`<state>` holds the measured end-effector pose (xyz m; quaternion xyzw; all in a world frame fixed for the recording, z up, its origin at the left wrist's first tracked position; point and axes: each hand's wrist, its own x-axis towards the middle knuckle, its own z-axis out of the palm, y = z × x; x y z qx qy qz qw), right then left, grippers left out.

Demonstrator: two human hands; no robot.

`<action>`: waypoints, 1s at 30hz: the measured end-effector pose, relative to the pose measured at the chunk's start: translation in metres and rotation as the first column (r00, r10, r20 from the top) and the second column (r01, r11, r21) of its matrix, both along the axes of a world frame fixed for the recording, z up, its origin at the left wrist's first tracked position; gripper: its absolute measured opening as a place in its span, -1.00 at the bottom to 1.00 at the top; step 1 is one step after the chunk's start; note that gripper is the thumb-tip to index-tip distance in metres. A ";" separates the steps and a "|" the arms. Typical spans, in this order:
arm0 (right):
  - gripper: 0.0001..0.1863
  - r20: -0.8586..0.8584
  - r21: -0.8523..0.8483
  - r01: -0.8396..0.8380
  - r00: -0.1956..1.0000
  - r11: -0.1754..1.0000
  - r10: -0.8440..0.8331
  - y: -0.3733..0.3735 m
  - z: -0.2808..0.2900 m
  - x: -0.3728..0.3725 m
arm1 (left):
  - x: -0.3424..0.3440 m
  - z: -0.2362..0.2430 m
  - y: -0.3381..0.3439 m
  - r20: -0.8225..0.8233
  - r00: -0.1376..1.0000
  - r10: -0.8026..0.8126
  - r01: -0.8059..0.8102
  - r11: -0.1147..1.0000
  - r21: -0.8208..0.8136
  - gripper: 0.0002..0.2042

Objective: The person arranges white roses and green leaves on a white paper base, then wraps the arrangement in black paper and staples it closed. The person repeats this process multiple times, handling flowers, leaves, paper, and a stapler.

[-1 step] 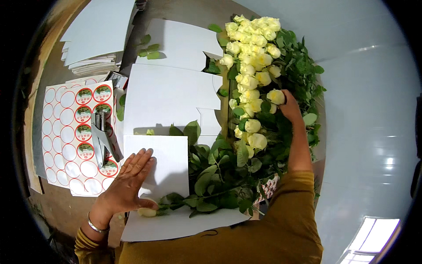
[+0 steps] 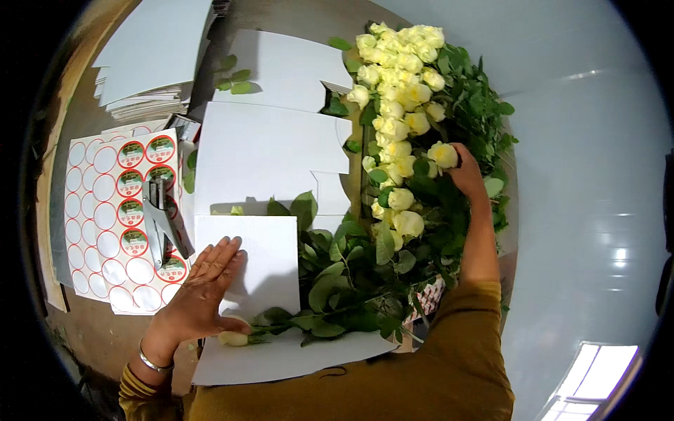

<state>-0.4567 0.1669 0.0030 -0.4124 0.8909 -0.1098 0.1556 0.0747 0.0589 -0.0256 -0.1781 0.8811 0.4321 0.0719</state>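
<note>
My left hand [image 2: 200, 298] lies with fingers stretched over a white card [image 2: 260, 242] at lower middle, its thumb by a cream rose [image 2: 234, 338] whose leafy stem runs rightward over a lower white sheet [image 2: 288, 358]. My right hand [image 2: 463, 168] is closed on a pale yellow rose [image 2: 442, 154] at the right side of a long pile of similar roses [image 2: 407, 56] with dense foliage [image 2: 477, 98]; its fingertips are partly hidden behind the bloom. Leafy stems [image 2: 330, 281] spread between my hands.
More white cardboard sheets [image 2: 270, 154] lie in the middle. At left are sheets of round red-rimmed stickers [image 2: 105, 224], a metal stapler-like tool [image 2: 158, 217] on them, and a stack of white boards [image 2: 147, 45] behind. A pale wall or panel [image 2: 576, 175] rises on the right.
My right hand and its rose have shifted very slightly. The rest of the view has moved a little leftward; my left hand stays on the card.
</note>
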 end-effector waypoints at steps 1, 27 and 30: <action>-0.52 0.023 -0.049 -0.028 0.999 0.998 0.029 0.006 0.021 0.017 | 0.000 0.000 0.001 -0.004 1.000 0.012 -0.012 1.000 0.010 0.09; -0.57 0.560 -0.222 -0.657 0.519 0.720 0.646 0.014 -0.018 0.352 | 0.016 -0.020 0.015 -0.303 0.948 0.092 -0.054 0.990 0.132 -0.12; -0.65 0.522 -0.166 -0.651 0.579 0.740 0.626 0.002 0.000 0.327 | 0.014 -0.019 0.010 -0.280 0.959 0.038 -0.004 0.993 0.121 -0.45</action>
